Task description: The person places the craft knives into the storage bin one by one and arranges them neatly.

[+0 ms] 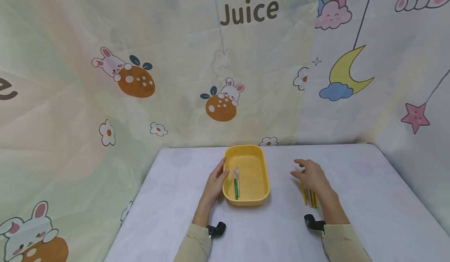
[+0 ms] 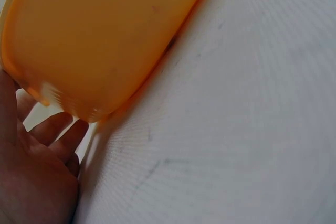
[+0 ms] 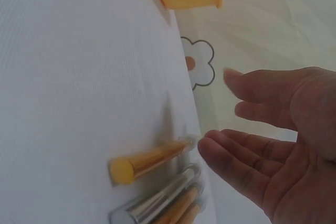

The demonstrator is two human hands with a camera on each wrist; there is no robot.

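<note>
The yellow tray (image 1: 251,197) stands near the back of the table. At its left side my left hand (image 1: 213,182) holds the edge, thumb at the rim and fingers against the outer wall (image 2: 84,98). Inside lie a green pen-like stick (image 1: 236,187) and a silver one (image 1: 238,183), both with pale tips. My right hand (image 1: 314,176) hovers over the far ends of several slim sticks, thumb and fingers apart with nothing between them. Near its fingertips in the right wrist view is a gold stick (image 3: 157,158) with a clear end, beside a silver stick (image 3: 163,195).
A white cloth-covered table (image 1: 281,234) stretches between the arms and beyond them. Behind it hangs a printed curtain (image 1: 183,39) with rabbits and flowers, close along the table's back edge. Each wrist carries a small black camera (image 1: 217,229).
</note>
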